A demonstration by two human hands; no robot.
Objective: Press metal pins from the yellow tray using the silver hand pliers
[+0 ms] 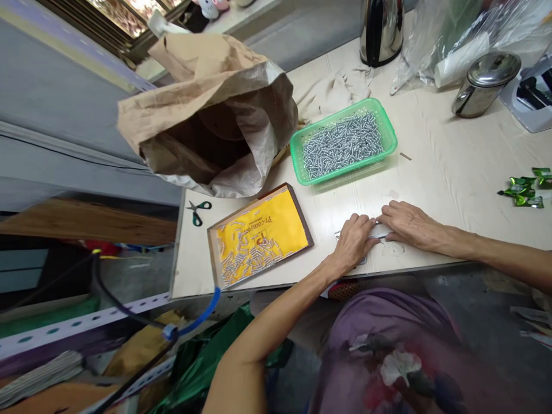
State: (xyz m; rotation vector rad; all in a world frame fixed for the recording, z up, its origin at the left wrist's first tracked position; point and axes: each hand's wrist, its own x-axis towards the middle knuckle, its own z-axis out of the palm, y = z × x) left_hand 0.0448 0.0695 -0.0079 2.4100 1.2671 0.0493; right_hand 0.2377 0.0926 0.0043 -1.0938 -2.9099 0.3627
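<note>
At the front of the table my left hand (354,240) and my right hand (403,223) nearly meet, fingers bent and pressed together. Between their fingertips lies a thin, pale, flat strip (379,233), whose ends the fingers cover. Both hands pinch it close to the tabletop; its exact kind cannot be made out. Left of them sits a shallow tray (305,221) lined with a yellow printed sheet, where many small silvery pieces (248,261) lie scattered. Beyond my hands a green plastic basket (388,141) holds a mass of small shiny metal pieces (345,144).
A large open paper sack (207,115) stands at the back left, with green-handled scissors (198,211) in front of it. Toward the back are a kettle (382,31), a lidded steel mug (487,83) and clear plastic bags (448,34). Green foil packets (524,190) lie at right.
</note>
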